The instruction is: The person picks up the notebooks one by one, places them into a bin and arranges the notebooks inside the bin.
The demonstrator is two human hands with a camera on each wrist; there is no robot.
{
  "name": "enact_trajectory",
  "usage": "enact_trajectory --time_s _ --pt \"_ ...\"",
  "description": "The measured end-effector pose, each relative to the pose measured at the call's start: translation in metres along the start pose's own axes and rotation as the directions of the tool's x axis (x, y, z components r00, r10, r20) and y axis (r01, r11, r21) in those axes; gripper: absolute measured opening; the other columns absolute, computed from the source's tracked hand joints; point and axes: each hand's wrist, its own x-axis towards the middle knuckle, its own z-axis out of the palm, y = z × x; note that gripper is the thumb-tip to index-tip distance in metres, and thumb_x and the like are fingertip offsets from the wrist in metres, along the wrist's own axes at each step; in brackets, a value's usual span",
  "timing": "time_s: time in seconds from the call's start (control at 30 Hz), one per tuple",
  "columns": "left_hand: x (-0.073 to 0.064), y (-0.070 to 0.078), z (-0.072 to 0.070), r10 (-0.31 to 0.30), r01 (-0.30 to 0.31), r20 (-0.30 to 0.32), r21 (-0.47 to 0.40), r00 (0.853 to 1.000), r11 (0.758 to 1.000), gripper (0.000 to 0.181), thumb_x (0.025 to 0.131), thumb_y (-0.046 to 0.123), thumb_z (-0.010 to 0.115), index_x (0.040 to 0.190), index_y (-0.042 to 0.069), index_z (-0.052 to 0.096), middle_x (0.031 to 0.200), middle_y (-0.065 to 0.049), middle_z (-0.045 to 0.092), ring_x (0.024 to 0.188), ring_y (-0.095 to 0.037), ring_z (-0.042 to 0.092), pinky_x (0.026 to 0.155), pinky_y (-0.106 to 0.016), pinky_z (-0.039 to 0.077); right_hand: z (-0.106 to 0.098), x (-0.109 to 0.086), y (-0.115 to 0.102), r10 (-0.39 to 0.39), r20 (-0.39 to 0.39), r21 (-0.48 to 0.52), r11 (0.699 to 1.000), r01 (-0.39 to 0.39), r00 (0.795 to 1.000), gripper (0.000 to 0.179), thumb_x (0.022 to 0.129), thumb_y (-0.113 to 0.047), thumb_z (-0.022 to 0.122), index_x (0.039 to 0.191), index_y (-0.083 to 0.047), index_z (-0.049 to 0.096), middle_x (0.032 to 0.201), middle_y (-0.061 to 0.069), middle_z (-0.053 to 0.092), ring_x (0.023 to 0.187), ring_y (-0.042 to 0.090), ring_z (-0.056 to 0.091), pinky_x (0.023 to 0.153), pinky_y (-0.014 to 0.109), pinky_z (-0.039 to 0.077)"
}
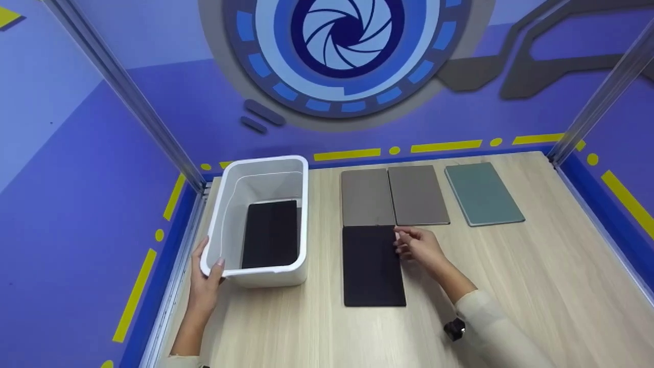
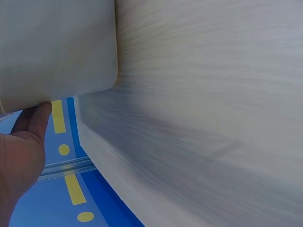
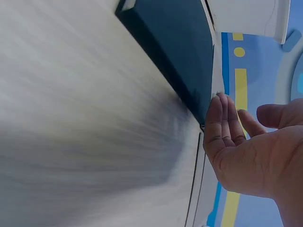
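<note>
Left of R fingers [image 3: 215,118], part-open w/ no clear hold: blk notebook [image 1: 373,268]. Corner could slip if pinched thinly. L fingers [image 2: 40,120] clasp white bin [image 1: 273,279] rim.

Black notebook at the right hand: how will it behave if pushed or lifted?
The black notebook probably stays stiff: its cover lies flat with straight edges. It looks unlikely to roll or tip, lying on its broad face. Pushed forward, it would likely bump the left brown notebook.

Head view high, forward and downward; wrist views low and close, tabletop [image 1: 562,286] common to all
</note>
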Motion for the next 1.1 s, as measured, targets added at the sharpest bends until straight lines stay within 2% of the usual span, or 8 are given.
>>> enact_trajectory --time_s 0.2,0.47,0.7,0.9,1.1 --pt "0.000 -0.001 0.000 -0.009 0.009 -0.004 -0.004 1.000 1.000 0.070 0.112 0.020 0.052 0.171 0.026 0.016 0.168 -0.013 0.031 0.134 -0.017 0.049 0.092 -0.015 0.052 -0.001 -0.001 0.004 -0.006 -0.020 -0.037 0.999 0.005 1.000 0.038 0.111 -0.017 0.054 0.144 0.000 0.064 0.110 0.019 0.075 0.090 0.022 0.074 0.082 0.038 0.062" --pt "-0.001 -0.001 0.001 0.003 -0.003 -0.008 -0.015 1.000 1.000 0.068 0.112 0.017 0.050 0.171 0.023 0.017 0.168 -0.013 0.030 0.141 -0.030 0.045 0.092 -0.014 0.050 0.000 -0.004 0.008 -0.015 -0.030 -0.098 0.995 0.012 0.999 0.038 0.110 -0.017 0.054 0.143 0.001 0.064 0.113 0.021 0.074 0.094 0.025 0.075 0.080 0.036 0.063" --pt "0.001 -0.001 -0.001 0.003 -0.002 -0.015 0.016 1.000 1.000 0.068 0.111 0.017 0.050 0.170 0.023 0.018 0.167 -0.011 0.032 0.131 -0.009 0.049 0.093 -0.014 0.050 0.002 -0.006 0.009 -0.006 -0.036 -0.121 0.993 0.002 0.999 0.037 0.110 -0.016 0.055 0.142 0.000 0.065 0.117 0.023 0.074 0.097 0.025 0.075 0.081 0.036 0.062" --pt "0.001 -0.001 0.000 -0.010 0.010 -0.015 0.002 1.000 1.000 0.068 0.111 0.018 0.051 0.170 0.024 0.018 0.166 -0.012 0.033 0.128 -0.011 0.050 0.091 -0.015 0.052 0.006 -0.007 0.010 0.001 -0.035 -0.135 0.991 -0.005 0.999 0.038 0.111 -0.017 0.054 0.144 -0.003 0.065 0.122 0.022 0.073 0.101 0.027 0.074 0.084 0.038 0.062" --pt "0.001 0.000 -0.001 -0.010 0.010 -0.011 0.006 1.000 1.000 0.068 0.111 0.018 0.051 0.170 0.025 0.018 0.168 -0.010 0.032 0.129 -0.006 0.050 0.093 -0.015 0.051 0.011 -0.008 0.010 -0.002 -0.042 -0.128 0.992 -0.003 0.999 0.038 0.109 -0.016 0.057 0.142 -0.001 0.065 0.113 0.019 0.070 0.092 0.025 0.068 0.077 0.036 0.058"
